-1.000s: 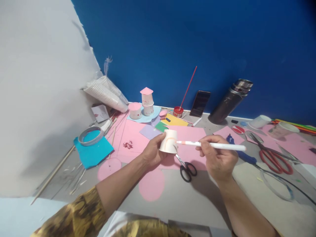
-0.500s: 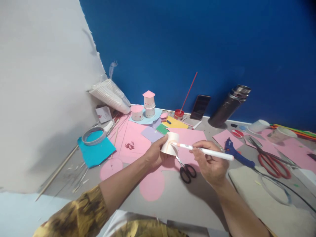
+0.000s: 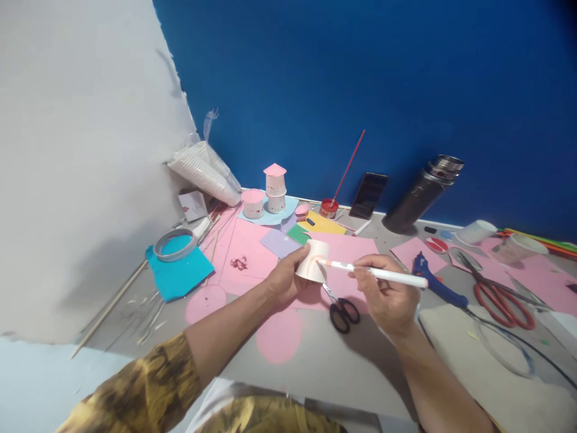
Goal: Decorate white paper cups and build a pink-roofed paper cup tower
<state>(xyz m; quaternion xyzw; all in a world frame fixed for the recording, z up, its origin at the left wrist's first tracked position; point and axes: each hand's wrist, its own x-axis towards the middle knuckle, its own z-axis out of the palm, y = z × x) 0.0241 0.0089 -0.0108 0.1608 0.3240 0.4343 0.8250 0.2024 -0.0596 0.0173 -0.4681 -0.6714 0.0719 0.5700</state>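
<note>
My left hand [image 3: 288, 276] is closed around a white paper cup [image 3: 311, 270], tilted above the table, with a curved pale orange line on its side. In my right hand [image 3: 390, 294] is a white marker pen [image 3: 387, 276], its tip touching the cup's side at the line. Below the cup lie black-handled scissors [image 3: 343, 314] on the grey table. A pink paper circle [image 3: 278, 337] is under my left wrist, and another pink circle [image 3: 206, 304] lies farther left. Behind the cup spreads pink paper [image 3: 354, 245].
At the back stand a decorated cup tower [image 3: 275, 186] and stacked paper cups [image 3: 205, 174]. A phone [image 3: 368, 195] and a dark flask [image 3: 419, 195] lean on the blue wall. To the right lie a blue glue gun [image 3: 437, 282] and red-handled scissors [image 3: 502, 307]; tape [image 3: 175, 245] sits left.
The camera view has shifted slightly, so most things appear a little farther right. The marker tip is still on the cup, and both hands keep their hold.
</note>
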